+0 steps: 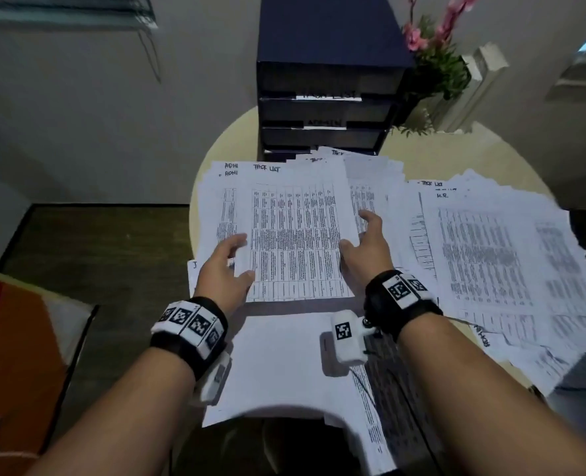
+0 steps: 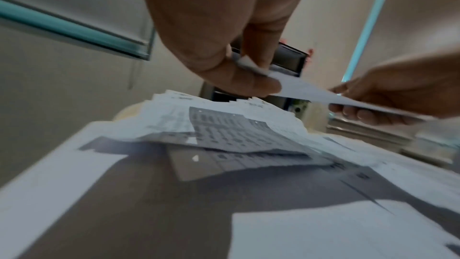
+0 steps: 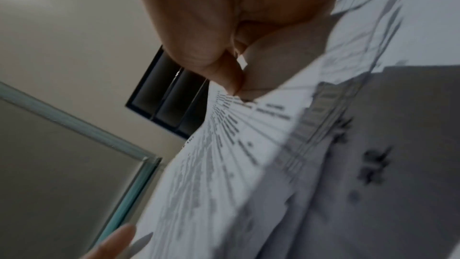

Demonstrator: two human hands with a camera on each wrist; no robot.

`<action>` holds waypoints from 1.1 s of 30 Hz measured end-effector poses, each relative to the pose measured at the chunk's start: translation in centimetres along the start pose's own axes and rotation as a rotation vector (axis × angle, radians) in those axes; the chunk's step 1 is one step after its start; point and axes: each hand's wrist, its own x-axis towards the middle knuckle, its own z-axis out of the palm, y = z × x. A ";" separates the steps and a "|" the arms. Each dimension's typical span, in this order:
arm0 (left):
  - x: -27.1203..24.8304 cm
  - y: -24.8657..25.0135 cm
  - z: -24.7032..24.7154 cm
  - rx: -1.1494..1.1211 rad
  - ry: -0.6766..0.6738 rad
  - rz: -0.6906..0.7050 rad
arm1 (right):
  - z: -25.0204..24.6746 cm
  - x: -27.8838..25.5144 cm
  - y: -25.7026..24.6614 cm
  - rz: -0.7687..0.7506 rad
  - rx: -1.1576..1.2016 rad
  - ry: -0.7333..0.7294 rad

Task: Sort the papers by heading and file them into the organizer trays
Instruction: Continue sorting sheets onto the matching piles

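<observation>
White sheets lie nearest me, plain-side up, overhanging the round bench [image 1: 511, 151] at its near edge. Just beyond them my left hand [image 1: 224, 266] and my right hand [image 1: 363, 249] hold one printed sheet [image 1: 298, 235] by its opposite side edges, each thumb on top and the fingers curled beneath, so the page hangs a little above the heap. Its handwritten heading reads "TASK LIST". Under it, to my left, lies a stack [image 1: 224, 201] whose top corners show "ADMI"; to my right a wider spread [image 1: 491, 242] shows another "TASK LIST" line and "H.R." Farther back stands the dark blue organizer [image 1: 326, 108], its trays labelled; the upper label seems to match my sheet, the one below looks like "ADMIN", though both are blurred. Beside it sits a potted plant [image 1: 436, 63] with pink flowers. I judge the sheet belongs in that upper labelled tray, so the reach goes over the loose piles. My worry is the paper: held only at the edges, it can sag in the middle and catch the tray's lip, buckling instead of sliding in. My forearms could also drag the overhanging sheets off the bench, mixing headings already sorted.
</observation>
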 end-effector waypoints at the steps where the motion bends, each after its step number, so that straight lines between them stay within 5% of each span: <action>1: 0.4 0.3 1.1 0.078 -0.016 0.033 | -0.6 0.5 0.8 0.029 0.009 0.051; 6: 2.2 2.1 6.0 0.261 -0.202 0.128 | -3.5 2.6 3.5 0.019 -0.121 0.253; 14: 4.5 2.2 10.5 0.490 -0.252 0.093 | -6.9 3.7 4.6 0.001 -0.317 -0.065; 22: 3.6 4.8 12.7 0.565 -0.150 0.159 | -11.9 2.6 9.0 0.012 -0.529 -0.038; 28: 1.0 7.9 17.9 0.278 -0.341 0.181 | -21.5 4.6 12.3 0.170 -0.525 0.000; 33: -1.3 11.2 24.2 0.012 -0.449 0.006 | -28.3 7.8 15.3 0.258 -0.508 0.091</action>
